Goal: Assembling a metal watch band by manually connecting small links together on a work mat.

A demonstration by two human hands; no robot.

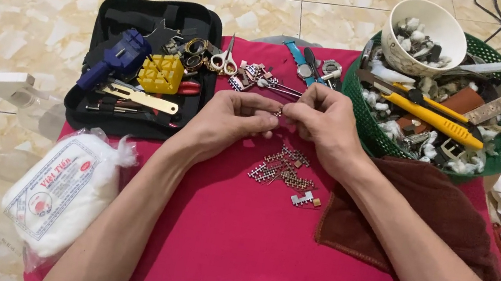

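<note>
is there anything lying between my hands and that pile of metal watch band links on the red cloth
Nothing visible does. The left hand and right hand pinch a tiny piece together just above the watch band links, and only bare red cloth lies between them. The brown towel sits off to the right.
</note>
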